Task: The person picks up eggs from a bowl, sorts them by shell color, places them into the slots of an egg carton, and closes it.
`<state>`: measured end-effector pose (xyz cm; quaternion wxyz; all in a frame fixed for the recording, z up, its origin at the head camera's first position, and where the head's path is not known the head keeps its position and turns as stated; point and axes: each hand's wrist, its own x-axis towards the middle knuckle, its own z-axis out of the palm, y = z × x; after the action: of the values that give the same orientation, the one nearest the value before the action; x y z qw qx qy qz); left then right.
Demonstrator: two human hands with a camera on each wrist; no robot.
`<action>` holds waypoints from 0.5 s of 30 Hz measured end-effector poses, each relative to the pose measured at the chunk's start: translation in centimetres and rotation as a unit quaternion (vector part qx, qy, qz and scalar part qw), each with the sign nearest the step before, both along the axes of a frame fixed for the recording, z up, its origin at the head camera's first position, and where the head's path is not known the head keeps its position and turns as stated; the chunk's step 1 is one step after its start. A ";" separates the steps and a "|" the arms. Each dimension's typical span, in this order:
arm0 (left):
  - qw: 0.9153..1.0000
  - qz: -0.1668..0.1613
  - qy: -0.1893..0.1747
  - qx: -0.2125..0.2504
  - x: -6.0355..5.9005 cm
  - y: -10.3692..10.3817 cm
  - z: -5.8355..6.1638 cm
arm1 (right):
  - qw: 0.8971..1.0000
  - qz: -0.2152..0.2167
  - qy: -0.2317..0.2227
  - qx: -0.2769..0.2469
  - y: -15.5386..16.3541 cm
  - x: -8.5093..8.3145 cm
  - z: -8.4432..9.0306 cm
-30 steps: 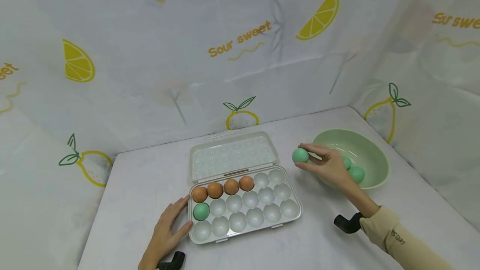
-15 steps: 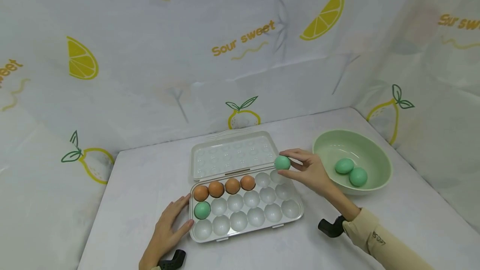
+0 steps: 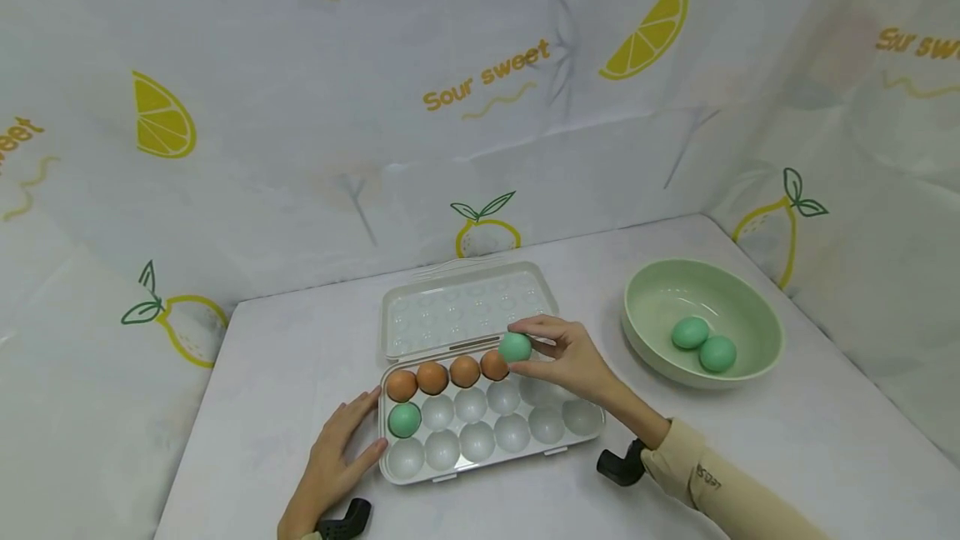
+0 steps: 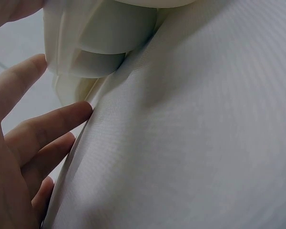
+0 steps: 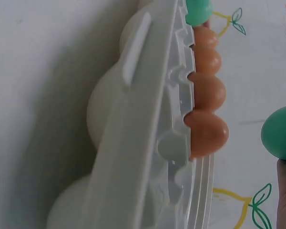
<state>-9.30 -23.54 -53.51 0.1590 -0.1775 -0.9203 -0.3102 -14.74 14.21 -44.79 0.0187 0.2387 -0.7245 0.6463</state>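
Observation:
Thumb and fingers of my right hand pinch a green egg above the back row of the egg tray, overlapping the rightmost brown egg in the head view. The same held egg shows at the right edge of the right wrist view. Several brown eggs fill the left part of the back row, and one green egg sits in the middle row's leftmost cup. My left hand rests with fingers spread against the tray's left end; its fingers lie along the tray side.
The tray's lid lies folded back behind it. To the right stands a light green bowl holding two green eggs. A white cloth with lemon prints hangs behind the table.
My right hand has carried the green egg leftward from beside the bowl to over the tray's back row. My left hand stays at the tray's left end.

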 end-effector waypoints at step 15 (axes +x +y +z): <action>1.000 -0.007 0.000 0.008 0.0 -0.1 0.1 | 0.995 0.096 0.009 -0.040 -7.7 1.5 -1.6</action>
<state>-9.28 -23.60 -53.41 0.1583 -0.1832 -0.9165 -0.3186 -13.25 6.55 -46.40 -0.0273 0.3124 -0.6714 0.6715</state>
